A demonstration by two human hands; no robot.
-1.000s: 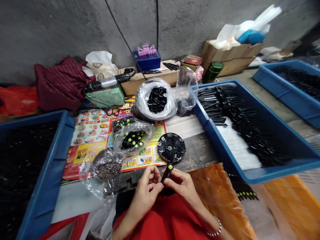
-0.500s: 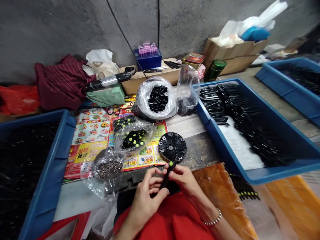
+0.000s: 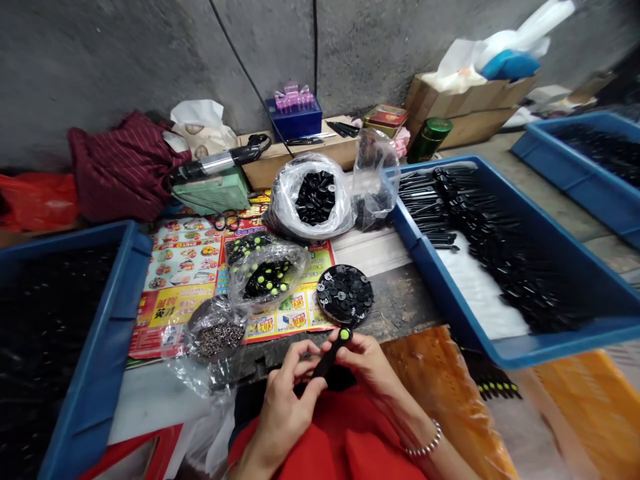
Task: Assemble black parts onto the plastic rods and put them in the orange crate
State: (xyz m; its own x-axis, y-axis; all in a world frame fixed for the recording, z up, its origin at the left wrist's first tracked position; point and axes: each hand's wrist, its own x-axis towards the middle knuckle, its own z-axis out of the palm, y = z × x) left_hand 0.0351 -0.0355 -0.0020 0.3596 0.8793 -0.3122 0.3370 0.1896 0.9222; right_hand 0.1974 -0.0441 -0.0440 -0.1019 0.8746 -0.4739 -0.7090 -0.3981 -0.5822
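Both hands hold one small black handle with a yellow-green button (image 3: 334,350) just above my lap, at the table's near edge. My left hand (image 3: 286,393) pinches its lower end with curled fingers. My right hand (image 3: 366,363) grips the upper end, thumb by the button. Just beyond the hands lies a round lid piled with small black parts (image 3: 345,294). A clear bag of black pieces with yellow-green dots (image 3: 267,275) and a clear bag of small metal screws (image 3: 216,337) lie to the left on a printed flyer (image 3: 186,280).
A blue tray of black handles (image 3: 495,260) stands at the right, another blue tray (image 3: 65,320) at the left. A bag of black discs (image 3: 314,197), a green box (image 3: 213,190), cardboard boxes and a maroon cloth (image 3: 123,167) line the grey wall. An orange bag (image 3: 440,387) lies beside my lap.
The handle has tilted and dropped slightly in my hands. My left fingers have curled closer around its lower end. Nothing on the table has moved.
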